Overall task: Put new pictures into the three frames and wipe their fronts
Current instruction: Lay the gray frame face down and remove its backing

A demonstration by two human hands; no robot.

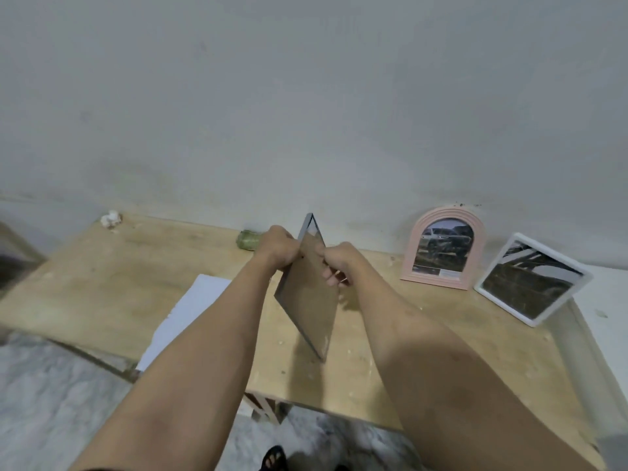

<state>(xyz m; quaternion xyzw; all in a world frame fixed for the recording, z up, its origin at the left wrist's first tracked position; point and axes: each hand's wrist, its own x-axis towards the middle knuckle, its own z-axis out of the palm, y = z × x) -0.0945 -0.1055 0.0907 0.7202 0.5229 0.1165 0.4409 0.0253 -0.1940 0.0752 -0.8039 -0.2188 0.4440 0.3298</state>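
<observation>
A dark grey rectangular frame [307, 300] is held up on edge above the wooden table [102, 283], its brown back toward me. My left hand [277, 248] grips its upper left edge. My right hand [334, 263] pinches something at the back's upper right edge; what it pinches is too small to tell. A pink arched frame [443, 248] with a car picture stands against the wall at the right. Beside it leans a white square frame [533, 278] with a dark picture.
A white sheet [190, 311] lies on the table under my left forearm, overhanging the front edge. A green cloth lump [248, 240] sits near the wall behind my left hand. A crumpled white wad [111, 219] is at the far left corner. My sandalled foot [273, 457] shows below.
</observation>
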